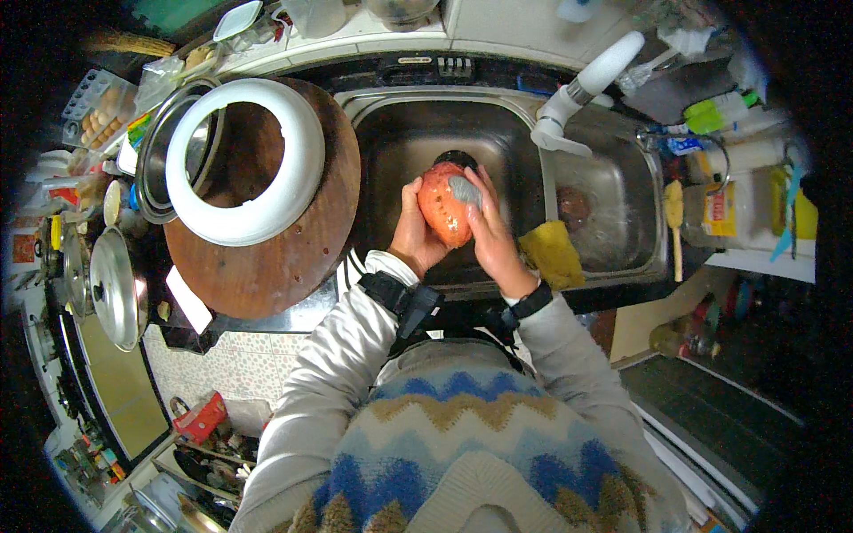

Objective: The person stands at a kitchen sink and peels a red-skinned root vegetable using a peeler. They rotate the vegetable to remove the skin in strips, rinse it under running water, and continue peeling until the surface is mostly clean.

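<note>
Over the left basin of a steel sink, my left hand cradles a large, wet, orange-red root vegetable, apparently a sweet potato. Small dark pits mark its skin. My right hand presses a grey scouring pad against its upper right side, with the fingers partly over the pad. Just beyond the vegetable shows the basin's black drain fitting, partly hidden by it.
A yellow cloth drapes over the divider. Water and a reddish-brown object lie in the right basin. A white faucet reaches over the divider. At left, a white ring rests on a round wooden board. A brush lies at right.
</note>
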`<state>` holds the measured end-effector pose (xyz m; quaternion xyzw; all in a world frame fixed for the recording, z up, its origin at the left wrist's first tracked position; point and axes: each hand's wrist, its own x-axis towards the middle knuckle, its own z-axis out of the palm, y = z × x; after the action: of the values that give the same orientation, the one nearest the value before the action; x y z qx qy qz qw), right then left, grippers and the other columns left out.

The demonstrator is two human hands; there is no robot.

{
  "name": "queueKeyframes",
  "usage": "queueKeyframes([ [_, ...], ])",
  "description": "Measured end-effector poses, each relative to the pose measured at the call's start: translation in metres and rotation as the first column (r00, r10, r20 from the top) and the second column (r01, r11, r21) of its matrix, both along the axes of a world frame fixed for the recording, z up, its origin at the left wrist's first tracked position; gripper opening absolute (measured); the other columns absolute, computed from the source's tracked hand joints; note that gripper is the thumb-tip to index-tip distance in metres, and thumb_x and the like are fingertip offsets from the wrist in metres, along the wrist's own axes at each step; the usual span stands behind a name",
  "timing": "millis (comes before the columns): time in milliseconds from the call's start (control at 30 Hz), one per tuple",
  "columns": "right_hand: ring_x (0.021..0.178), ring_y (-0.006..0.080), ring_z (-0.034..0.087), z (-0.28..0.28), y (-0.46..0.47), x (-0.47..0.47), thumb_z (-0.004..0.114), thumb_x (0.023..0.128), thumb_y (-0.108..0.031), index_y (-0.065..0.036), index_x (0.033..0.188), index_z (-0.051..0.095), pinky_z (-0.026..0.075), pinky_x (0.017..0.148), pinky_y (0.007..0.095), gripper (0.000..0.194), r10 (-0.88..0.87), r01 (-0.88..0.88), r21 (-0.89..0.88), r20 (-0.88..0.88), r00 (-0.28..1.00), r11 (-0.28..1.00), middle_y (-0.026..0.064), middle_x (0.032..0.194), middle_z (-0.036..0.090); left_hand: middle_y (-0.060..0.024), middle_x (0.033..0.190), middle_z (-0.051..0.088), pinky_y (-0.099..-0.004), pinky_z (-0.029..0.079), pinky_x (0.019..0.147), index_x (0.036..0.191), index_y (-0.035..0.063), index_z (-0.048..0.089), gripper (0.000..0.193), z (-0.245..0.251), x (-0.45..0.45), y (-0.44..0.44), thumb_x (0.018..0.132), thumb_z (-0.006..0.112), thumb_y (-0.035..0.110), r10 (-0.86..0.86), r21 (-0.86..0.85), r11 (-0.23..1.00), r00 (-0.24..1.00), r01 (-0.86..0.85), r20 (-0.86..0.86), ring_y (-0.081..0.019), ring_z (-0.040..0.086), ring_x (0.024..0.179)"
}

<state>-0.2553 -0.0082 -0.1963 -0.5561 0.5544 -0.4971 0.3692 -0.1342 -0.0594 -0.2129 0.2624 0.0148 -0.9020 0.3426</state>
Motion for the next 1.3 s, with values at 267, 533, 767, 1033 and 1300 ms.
queueKeyframes([
  [267, 0.111, 0.0182, 0.052, 0.004, -0.032, -0.040, 0.042, 0.096, -0.028, -0.001, 0.122, 0.049, 0.039, 0.095, 0.0308, 0.038, 0.171, -0.242, 0.356, 0.221, 0.960, 0.902, 0.0089, 0.119, 0.055, -0.0107, 0.122, 0.054, -0.0439, 0.043, 0.095, 0.127, 0.0104, 0.045, 0.059, -0.001, 0.009, 0.014, 0.085, 0.049, 0.052, -0.138, -0.121, 0.981, 0.983, 0.152, 0.120, -0.0262, 0.056, 0.108],
  [533, 0.104, 0.0130, 0.055, -0.023, -0.023, -0.028, 0.043, 0.096, -0.021, -0.002, 0.120, 0.051, 0.042, 0.090, 0.0298, 0.031, -0.161, -0.121, 0.406, 0.593, 0.789, 0.906, 0.0055, 0.113, 0.058, -0.0095, 0.121, 0.054, -0.0358, 0.043, 0.095, 0.127, 0.0035, 0.044, 0.054, -0.005, 0.010, 0.017, 0.090, 0.054, 0.042, -0.039, -0.366, 0.916, 0.943, 0.166, 0.329, -0.0208, 0.055, 0.109],
  [767, 0.132, 0.0265, 0.033, -0.009, 0.011, -0.005, 0.040, 0.097, -0.016, -0.006, 0.134, 0.042, 0.025, 0.108, 0.0339, 0.039, -0.022, 0.023, 0.019, -0.039, 0.999, 1.000, 0.0148, 0.140, 0.038, -0.0087, 0.116, 0.055, -0.0320, 0.044, 0.092, 0.129, 0.0041, 0.043, 0.054, -0.001, 0.009, 0.019, 0.083, 0.067, 0.021, 0.028, -0.409, 0.906, 0.945, 0.114, 0.325, -0.0185, 0.055, 0.105],
  [1033, 0.123, 0.0221, 0.042, -0.011, -0.005, -0.003, 0.039, 0.097, -0.018, -0.007, 0.131, 0.047, 0.032, 0.102, 0.0310, 0.036, -0.053, 0.055, 0.086, -0.032, 0.998, 0.995, 0.0154, 0.132, 0.047, -0.0112, 0.125, 0.050, -0.0320, 0.040, 0.096, 0.136, 0.0029, 0.035, 0.066, -0.004, 0.012, 0.024, 0.079, 0.068, 0.014, 0.115, -0.608, 0.736, 0.830, 0.298, 0.546, -0.0189, 0.050, 0.112],
  [1300, 0.119, 0.0162, 0.047, -0.016, -0.015, -0.029, 0.036, 0.100, -0.020, -0.002, 0.132, 0.044, 0.035, 0.101, 0.0284, 0.038, -0.019, -0.238, 0.248, 0.729, 0.685, 0.939, 0.0087, 0.129, 0.050, -0.0104, 0.124, 0.050, -0.0339, 0.039, 0.097, 0.134, 0.0030, 0.037, 0.060, 0.005, 0.023, 0.028, 0.082, 0.064, 0.018, -0.044, -0.473, 0.845, 0.913, 0.251, 0.406, -0.0210, 0.049, 0.114],
])
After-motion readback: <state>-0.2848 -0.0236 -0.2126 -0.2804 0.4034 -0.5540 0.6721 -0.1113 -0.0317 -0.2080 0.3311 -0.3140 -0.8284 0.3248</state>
